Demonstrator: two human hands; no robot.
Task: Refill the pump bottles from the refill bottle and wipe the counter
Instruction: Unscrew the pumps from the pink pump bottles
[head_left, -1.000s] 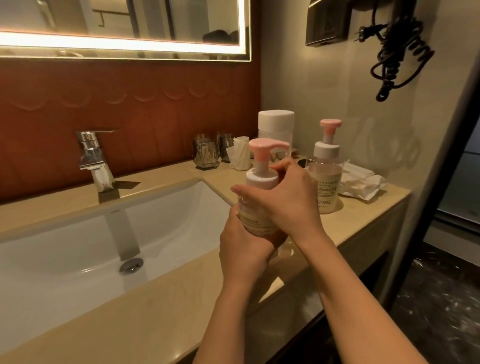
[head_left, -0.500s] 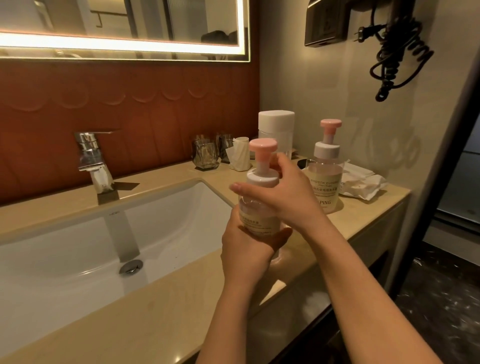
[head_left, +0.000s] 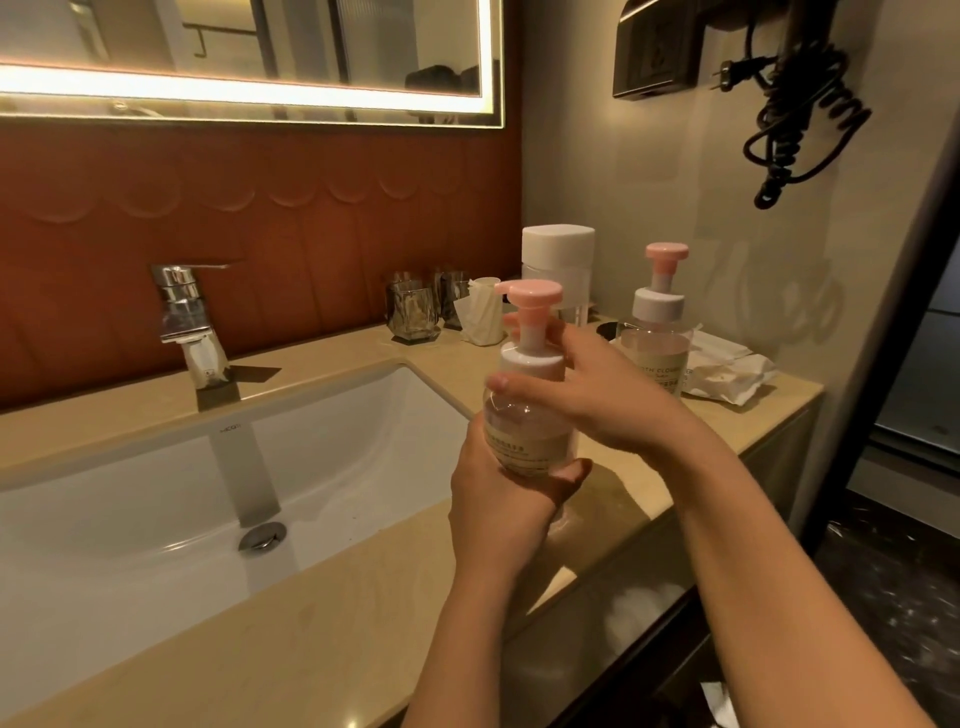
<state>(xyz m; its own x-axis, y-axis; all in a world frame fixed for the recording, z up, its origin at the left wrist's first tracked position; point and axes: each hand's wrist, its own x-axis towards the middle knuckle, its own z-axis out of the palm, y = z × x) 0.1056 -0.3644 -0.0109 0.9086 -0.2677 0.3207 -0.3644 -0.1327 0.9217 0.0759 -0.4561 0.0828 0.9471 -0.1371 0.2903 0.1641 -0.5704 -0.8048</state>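
On counter (head_left: 311, 649), rear pump bottle (head_left: 655, 358) reads "OTH CLOUD".

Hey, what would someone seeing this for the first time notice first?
The pink-topped pump bottle held over the counter, right of the sink: the left hand grips its base, the right hand wraps its white collar. Behind it a second pump bottle stands on the counter, and the lit mirror glows at upper left.

Two pump bottles (head_left: 524, 421) (head_left: 655, 353), one refill bottle (head_left: 558, 249), two glasses (head_left: 412, 312) (head_left: 453, 291), one tap (head_left: 189, 317).
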